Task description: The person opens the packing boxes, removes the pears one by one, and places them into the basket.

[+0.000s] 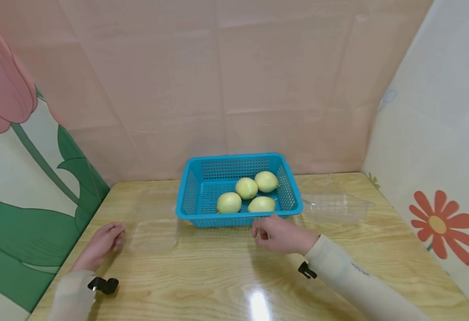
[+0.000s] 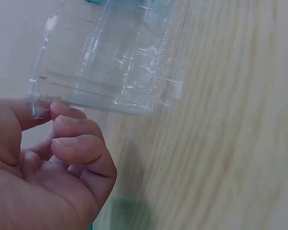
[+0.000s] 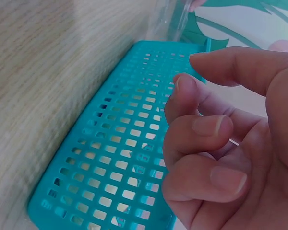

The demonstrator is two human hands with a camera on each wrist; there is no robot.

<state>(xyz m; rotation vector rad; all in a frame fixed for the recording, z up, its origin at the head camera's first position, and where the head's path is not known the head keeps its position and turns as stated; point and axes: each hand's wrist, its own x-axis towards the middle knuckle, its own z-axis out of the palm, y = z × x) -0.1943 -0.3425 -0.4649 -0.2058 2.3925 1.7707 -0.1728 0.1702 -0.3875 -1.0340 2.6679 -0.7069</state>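
Observation:
A blue plastic basket (image 1: 230, 220) with perforated walls holds several pale yellow-green, melon-like fruits (image 1: 229, 203). My right hand (image 1: 284, 234) hovers at the basket's front rim, its fingers loosely bent. In the right wrist view the thumb and index fingertips stand slightly apart with nothing between them, beside the basket wall (image 3: 110, 158). On the left, my left hand (image 1: 103, 243) is at the edge of a clear plastic box (image 1: 154, 227) lying on the table. The left wrist view shows its thumb and index finger pinching the box's lip (image 2: 34, 103), the other fingers curled.
A second clear plastic box (image 1: 334, 207) lies to the right of the basket. The wooden table (image 1: 202, 285) ends at a pink-covered wall (image 1: 218, 89) behind, with painted panels on both sides. Both boxes are hard to make out against the wood.

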